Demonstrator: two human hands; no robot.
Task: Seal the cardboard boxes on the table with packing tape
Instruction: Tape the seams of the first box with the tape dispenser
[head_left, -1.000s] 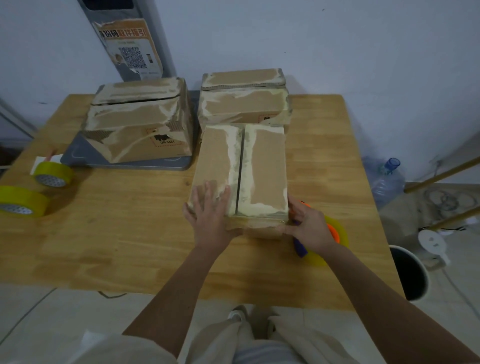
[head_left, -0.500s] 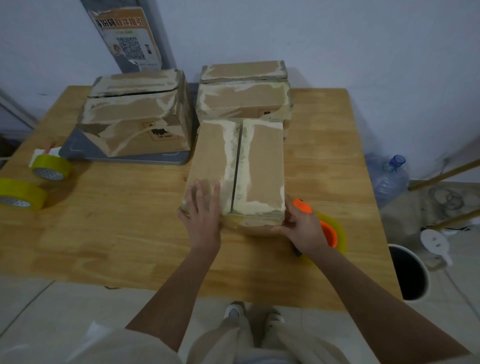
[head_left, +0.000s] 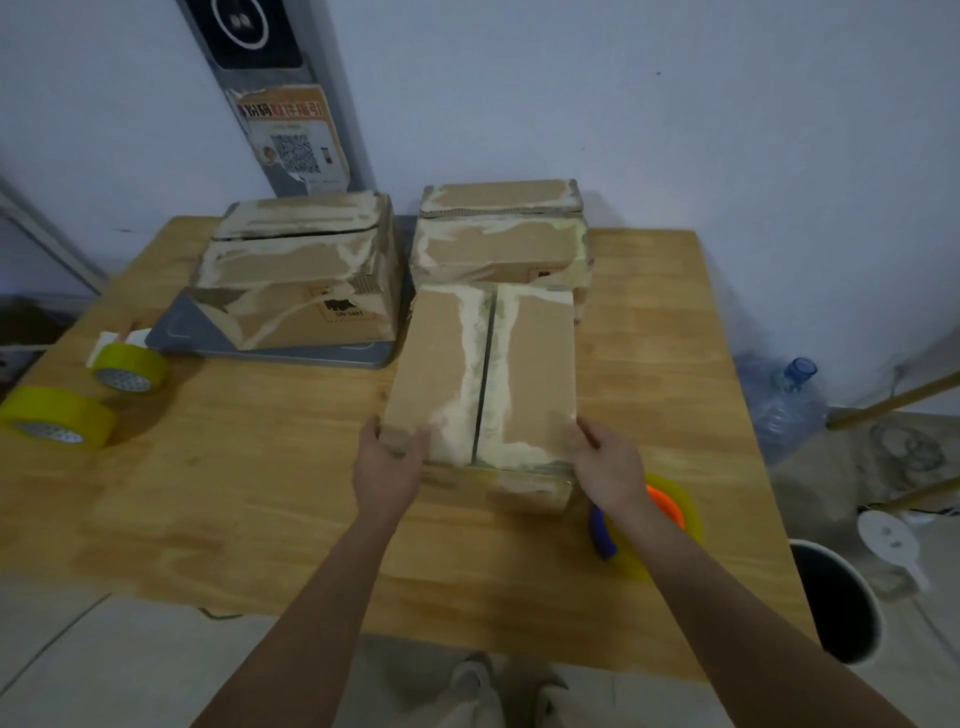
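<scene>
a: across the wooden bench (head_left: 260, 493), smooth pale planks, what comes first?

b: the near cardboard box (head_left: 485, 384), lying lengthways toward the person, its two top flaps meeting at a dark centre seam that looks not yet taped. the board is matte brown, scuffed whitish where old tape seems to have torn away.

a: and behind it?

b: two more worn boxes, the left box (head_left: 301, 286) on a grey tray (head_left: 270, 349), the right box (head_left: 501, 234) touching the near one's far end.

a: the hands?

b: left hand (head_left: 387, 462) and right hand (head_left: 605, 467) each grip a near corner, fingers curled over the edges, probably squaring it for taping.

a: tape?

b: an orange-and-blue tape dispenser (head_left: 649, 519) under the right wrist; two glossy yellow tape rolls (head_left: 57, 423) well apart at the left.
</scene>
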